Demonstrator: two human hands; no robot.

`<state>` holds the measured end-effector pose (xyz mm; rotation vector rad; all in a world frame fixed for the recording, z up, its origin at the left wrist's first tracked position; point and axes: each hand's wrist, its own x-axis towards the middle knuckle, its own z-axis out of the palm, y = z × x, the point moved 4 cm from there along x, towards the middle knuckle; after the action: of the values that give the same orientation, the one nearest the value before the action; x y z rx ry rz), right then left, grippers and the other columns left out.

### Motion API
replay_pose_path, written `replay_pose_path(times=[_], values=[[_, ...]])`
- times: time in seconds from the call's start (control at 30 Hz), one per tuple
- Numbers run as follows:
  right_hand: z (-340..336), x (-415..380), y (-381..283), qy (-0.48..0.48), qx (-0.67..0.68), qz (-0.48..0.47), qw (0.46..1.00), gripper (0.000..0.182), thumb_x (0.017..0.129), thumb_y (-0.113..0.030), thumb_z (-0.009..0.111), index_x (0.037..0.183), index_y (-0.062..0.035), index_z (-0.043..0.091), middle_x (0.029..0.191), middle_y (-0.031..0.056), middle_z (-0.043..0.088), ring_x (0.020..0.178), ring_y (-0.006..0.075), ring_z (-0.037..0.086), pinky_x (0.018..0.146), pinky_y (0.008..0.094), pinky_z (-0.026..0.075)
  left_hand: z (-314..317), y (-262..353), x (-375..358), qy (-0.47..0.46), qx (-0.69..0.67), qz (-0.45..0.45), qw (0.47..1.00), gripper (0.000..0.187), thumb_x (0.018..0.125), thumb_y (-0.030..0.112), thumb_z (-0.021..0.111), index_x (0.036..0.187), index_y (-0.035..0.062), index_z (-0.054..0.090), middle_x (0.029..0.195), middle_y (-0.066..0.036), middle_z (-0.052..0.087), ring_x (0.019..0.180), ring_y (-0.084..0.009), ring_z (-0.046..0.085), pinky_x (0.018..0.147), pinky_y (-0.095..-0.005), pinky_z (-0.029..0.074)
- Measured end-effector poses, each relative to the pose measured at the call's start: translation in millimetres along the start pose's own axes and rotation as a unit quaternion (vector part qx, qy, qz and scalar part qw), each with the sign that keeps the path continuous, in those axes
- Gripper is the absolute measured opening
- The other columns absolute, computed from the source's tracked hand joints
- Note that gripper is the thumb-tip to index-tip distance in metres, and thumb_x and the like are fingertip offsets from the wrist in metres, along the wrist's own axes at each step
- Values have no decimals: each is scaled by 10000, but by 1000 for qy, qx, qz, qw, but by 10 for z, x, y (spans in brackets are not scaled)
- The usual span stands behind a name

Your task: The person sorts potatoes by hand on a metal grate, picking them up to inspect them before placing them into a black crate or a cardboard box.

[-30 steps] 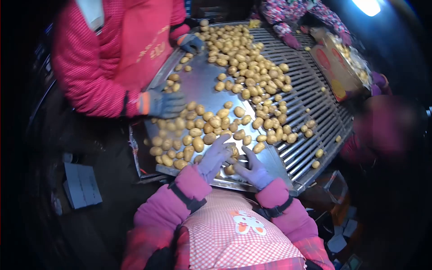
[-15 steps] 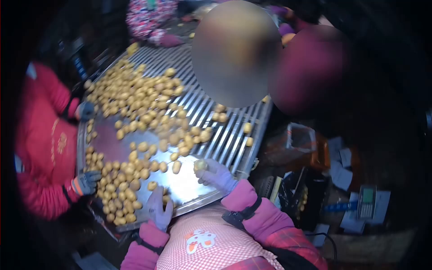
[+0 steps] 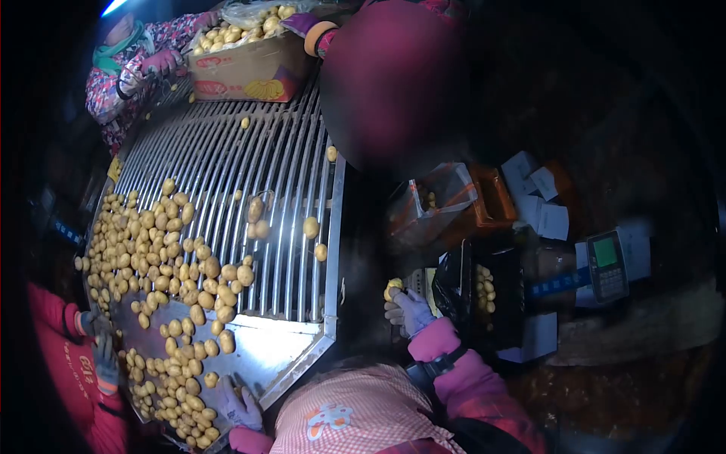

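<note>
My right hand (image 3: pixel 409 311), in a pale purple glove, is closed around a yellowish potato (image 3: pixel 394 288). It is off the table's right side, near a black-lined box (image 3: pixel 452 281). My left hand (image 3: pixel 240 407), gloved alike, rests low at the near corner of the metal sorting table (image 3: pixel 276 342). Between its thumb and fingers shows a brownish, shadowed potato, partly hidden by the glove. Just left of those fingertips lies another potato (image 3: pixel 211 379). Many loose potatoes (image 3: pixel 155 238) cover the table's left side and the bars.
Across the table a carton (image 3: pixel 246 72) of potatoes stands on the bars (image 3: pixel 219 151). Co-workers' gloved hands are by the carton and at the left edge (image 3: pixel 106 363). To the right are an orange crate (image 3: pixel 491 198), a scale display (image 3: pixel 606 261) and white cards (image 3: pixel 553 221).
My right hand has moved from above the steel plate to beyond the table's right edge with its potato. The view has turned right, and the carton shows at the far end.
</note>
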<state>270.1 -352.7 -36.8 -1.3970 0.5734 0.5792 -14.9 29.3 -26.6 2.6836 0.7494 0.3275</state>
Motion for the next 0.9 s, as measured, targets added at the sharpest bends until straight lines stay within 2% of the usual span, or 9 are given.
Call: replay_pose_path(times=[0.23,0.27,0.3,0.33,0.37,0.4,0.43,0.77,0.9], values=[[-399,800,-1052,-70,203,-133,968,268,973,-396,551,792,-198,564,636,-60,492,514,55,455,454,225,360,-131,265,105,-52,25,-19,998,531,893,322,526,1320,6,512,1300,-262,526,1204,-447,482,1049,-533,345],[-663,1318,-1096,38,239,-110,964,293,1001,-360,503,757,-200,534,611,-62,460,503,43,436,447,217,350,-56,189,122,-66,49,-10,997,539,894,367,517,1313,28,521,1301,-251,535,1211,-436,484,1047,-531,347],[-592,1357,-1343,-363,242,-58,898,254,1011,-334,485,810,-184,521,647,-57,481,517,40,439,448,221,366,-11,140,95,-53,53,-29,997,550,900,382,511,1316,22,516,1310,-252,533,1222,-431,481,1049,-531,348],[-671,1608,-1285,-329,244,-126,903,224,1013,-327,470,880,-152,510,746,-14,517,606,69,496,477,226,398,-48,158,94,-37,72,-9,997,528,887,378,517,1275,21,531,1263,-248,549,1183,-428,498,1011,-522,380],[-619,1654,-1272,-251,97,-208,940,228,1001,-329,485,1055,-113,536,908,38,565,735,114,548,536,216,429,-199,298,251,-125,26,-65,990,487,860,357,548,1219,27,550,1211,-233,559,1138,-418,513,966,-503,409],[-310,1242,-1283,5,49,-160,986,382,981,-300,517,1306,-102,481,1011,67,627,820,135,596,611,210,475,-212,279,206,1,22,6,1000,443,827,335,587,1155,39,562,1160,-208,566,1105,-403,523,919,-489,427],[-126,1256,-1209,15,-37,-183,982,473,950,-286,561,1369,-83,475,1088,102,646,836,150,620,668,233,504,-206,246,193,8,18,15,1000,413,822,312,604,1138,49,567,1172,-183,565,1120,-390,523,916,-483,427],[2458,301,-629,-308,-399,-316,804,384,955,-187,590,1272,24,544,806,28,588,675,80,530,600,238,452,-245,-61,122,-17,16,2,1000,489,813,388,636,1203,96,594,1323,-149,519,1257,-423,444,1006,-531,362],[3082,265,-44,-343,-436,-155,817,632,897,-306,679,1381,-2,410,744,69,603,509,134,561,425,272,437,-521,-545,-34,95,121,-75,985,556,801,412,633,1263,110,565,1340,-178,492,1281,-409,408,1042,-538,304]])
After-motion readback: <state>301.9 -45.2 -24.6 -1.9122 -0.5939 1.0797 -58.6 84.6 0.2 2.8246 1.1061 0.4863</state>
